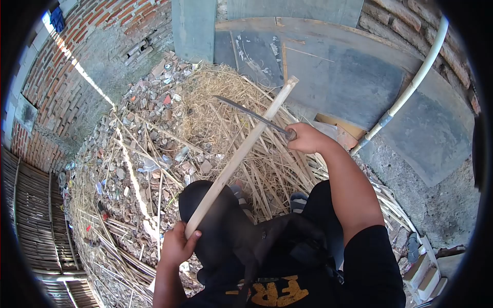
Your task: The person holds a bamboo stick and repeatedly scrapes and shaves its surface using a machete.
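My left hand (177, 244) is closed round the lower end of a long pale bamboo strip (241, 151), which slants up and away to the right. In my right hand (304, 138) is the handle of a machete (244, 109), with its dark blade pointing to the left. The blade crosses the upper part of the strip; whether it touches the strip or only overlaps it in view, I cannot tell. Below the blade, a heap of split bamboo strips (267, 174) lies by my feet.
Straw-like shavings (213, 95) are piled ahead over rubble (154, 138). A brick wall (102, 56) stands to the left, grey panels (339, 77) lean at the back, and a white pipe (418, 77) slants down on the right. A bamboo slat screen (31, 215) is at the lower left.
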